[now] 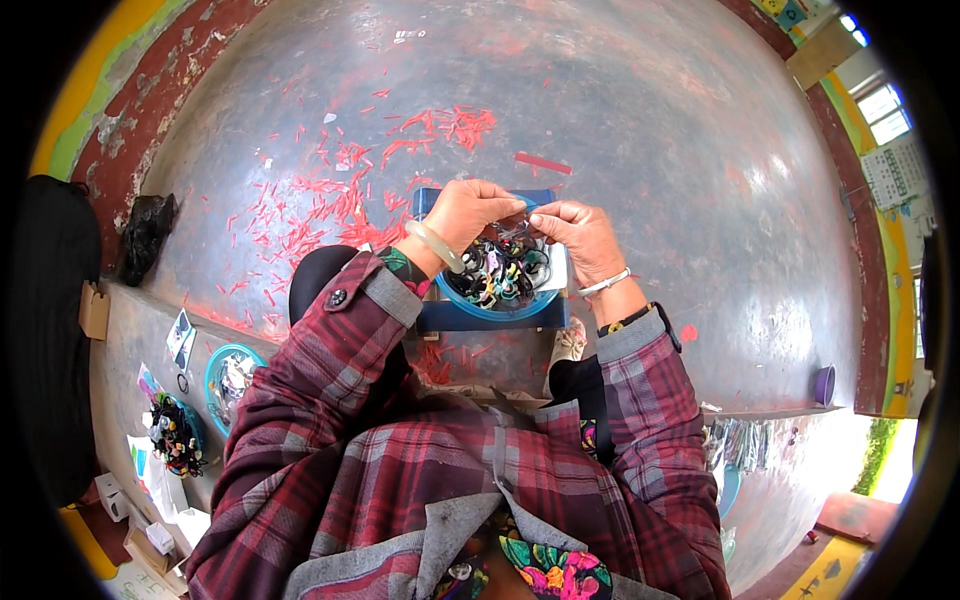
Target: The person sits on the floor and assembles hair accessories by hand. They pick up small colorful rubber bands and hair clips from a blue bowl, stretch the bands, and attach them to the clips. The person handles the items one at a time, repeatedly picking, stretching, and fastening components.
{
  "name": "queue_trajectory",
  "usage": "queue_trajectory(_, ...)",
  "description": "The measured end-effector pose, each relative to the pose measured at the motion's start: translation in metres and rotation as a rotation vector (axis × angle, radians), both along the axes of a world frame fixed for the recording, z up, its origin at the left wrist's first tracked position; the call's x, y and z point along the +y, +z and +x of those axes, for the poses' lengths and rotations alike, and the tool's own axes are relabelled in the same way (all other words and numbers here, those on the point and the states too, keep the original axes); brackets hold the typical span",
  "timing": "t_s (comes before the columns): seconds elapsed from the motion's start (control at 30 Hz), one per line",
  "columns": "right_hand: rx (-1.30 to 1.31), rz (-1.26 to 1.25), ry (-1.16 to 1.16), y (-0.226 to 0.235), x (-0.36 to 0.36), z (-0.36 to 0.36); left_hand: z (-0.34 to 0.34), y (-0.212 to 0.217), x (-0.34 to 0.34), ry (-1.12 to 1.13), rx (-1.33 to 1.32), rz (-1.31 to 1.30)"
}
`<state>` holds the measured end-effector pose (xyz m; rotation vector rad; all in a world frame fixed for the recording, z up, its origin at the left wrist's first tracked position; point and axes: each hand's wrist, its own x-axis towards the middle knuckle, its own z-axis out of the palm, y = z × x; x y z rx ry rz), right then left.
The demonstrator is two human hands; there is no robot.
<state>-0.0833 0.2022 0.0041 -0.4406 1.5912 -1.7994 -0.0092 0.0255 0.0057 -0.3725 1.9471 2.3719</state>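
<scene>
My left hand point(468, 212) and my right hand point(582, 240) meet above a blue basin point(497, 316), thumbs and fingertips pinched close together. What they hold is too small and too hidden to make out. A pale bangle point(436, 246) circles my left wrist, and a white band point(604, 281) sits on the right one. Below my fingers, the basin is heaped with black loops bearing small coloured pieces point(505, 272), which look like hair ties. It rests on a blue stool point(430, 318) in front of my knees.
Red strips point(462, 127) litter the floor ahead and to the left, with one longer red strip point(543, 163) beyond the stool. A black plastic bag point(148, 238) lies by the left wall. Another blue basin point(212, 395) and a dark heap point(175, 435) stand at lower left. A purple container point(824, 384) is far right.
</scene>
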Motion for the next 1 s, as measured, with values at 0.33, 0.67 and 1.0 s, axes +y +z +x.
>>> queue_trajectory(0.33, 0.016, 0.001, 0.018, -0.002, -0.001, 0.001, 0.0, 0.0, 0.001, 0.015, 0.005, -0.055)
queue_trajectory(0.67, -0.045, -0.034, 0.02, -0.001, -0.002, 0.002, 0.002, 0.004, 0.003, 0.032, -0.002, -0.095)
queue_trajectory(1.0, -0.073, -0.059, 0.032, -0.002, -0.003, 0.003, 0.004, 0.008, 0.004, 0.06, 0.011, -0.086)
